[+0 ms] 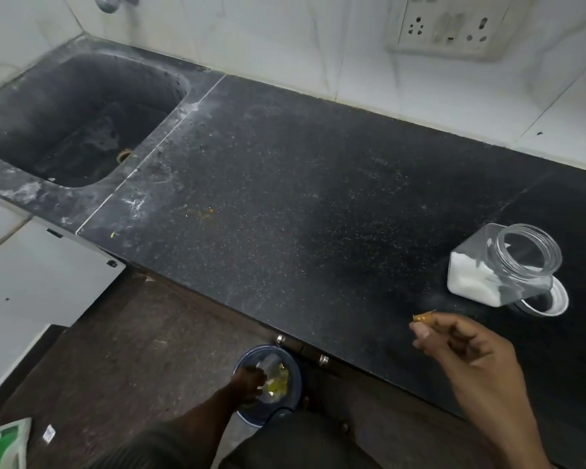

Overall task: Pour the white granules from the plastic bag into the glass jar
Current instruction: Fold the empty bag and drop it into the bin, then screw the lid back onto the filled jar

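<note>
The square glass jar [501, 265] stands open on the black counter [285, 184] at the right, its lower part filled with white granules [471, 279]. Its lid [555, 301] lies on the counter just behind it. My right hand [467, 346] hovers over the counter's front edge, left of and nearer than the jar, pinching a small orange scrap [423, 317] between thumb and fingertips. My left hand [251, 380] reaches down into a blue bin [295, 374] on the floor, at a crumpled clear plastic bag [272, 363]. Whether its fingers grip the bag is unclear.
A dark sink [78, 120] is sunk into the counter at the left. White tiled wall with a socket panel [450, 25] runs behind. A green-and-white packet [9, 441] lies on the brown floor at the lower left. Yellow scraps lie in the bin.
</note>
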Demonstrator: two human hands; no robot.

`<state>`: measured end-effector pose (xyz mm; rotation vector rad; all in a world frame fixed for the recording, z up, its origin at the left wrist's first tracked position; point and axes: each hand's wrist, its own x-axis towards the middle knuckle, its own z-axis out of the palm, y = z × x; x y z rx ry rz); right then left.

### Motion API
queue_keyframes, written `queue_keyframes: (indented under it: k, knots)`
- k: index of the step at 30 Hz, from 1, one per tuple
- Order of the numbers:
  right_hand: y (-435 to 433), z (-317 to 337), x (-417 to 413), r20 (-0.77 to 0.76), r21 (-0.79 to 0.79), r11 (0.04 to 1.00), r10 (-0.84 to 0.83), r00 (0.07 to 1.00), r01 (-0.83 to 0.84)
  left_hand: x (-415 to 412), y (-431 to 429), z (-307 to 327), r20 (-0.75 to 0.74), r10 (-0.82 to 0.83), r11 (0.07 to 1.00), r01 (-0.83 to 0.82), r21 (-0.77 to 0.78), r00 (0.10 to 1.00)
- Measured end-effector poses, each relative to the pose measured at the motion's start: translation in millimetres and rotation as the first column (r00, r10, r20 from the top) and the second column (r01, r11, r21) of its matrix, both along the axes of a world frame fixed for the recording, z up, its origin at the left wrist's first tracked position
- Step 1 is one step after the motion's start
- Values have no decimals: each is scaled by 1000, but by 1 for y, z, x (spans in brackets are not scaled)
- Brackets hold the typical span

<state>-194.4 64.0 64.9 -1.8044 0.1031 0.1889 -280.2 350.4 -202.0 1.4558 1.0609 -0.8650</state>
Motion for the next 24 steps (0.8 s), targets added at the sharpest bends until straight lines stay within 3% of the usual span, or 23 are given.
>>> queue_keyframes:
  k: [4, 7, 9, 11, 13, 17, 21, 24]
  knots:
    - [1, -2, 5, 10, 14, 1000, -5, 1000, 5, 2, 8, 11, -15, -279, 960, 279, -8, 960]
    - [-2, -3, 6, 22, 25, 1000, -13, 1000, 12, 18, 7, 18, -16, -630, 777, 630, -12, 776]
    - [-6, -4, 7, 30, 26, 999, -35, 999, 34, 29, 1, 27, 28, -752, 658, 748, 86, 658]
    - [-11, -6, 9, 31, 18, 999, -52, 998, 51, 41, -15, 57, 83, -874, 486, 863, 142, 478]
    - [-19, -6, 15, 35, 16, 998, -65, 997, 64, 53, -43, 115, 93, -946, 324, 922, 210, 311]
    - [-30, 3, 30, 74, 28, 999, -33, 997, 31, 75, -98, 224, 175, -976, 172, 954, 246, 130]
    - [-47, 17, 48, 124, 17, 1000, -17, 992, 15, 122, -132, 276, 460, -885, 199, 950, 242, 68]
    - [-63, 28, 64, 174, 11, 1000, -21, 985, 19, 162, -159, 295, 542, -830, 357, 873, 331, 134]
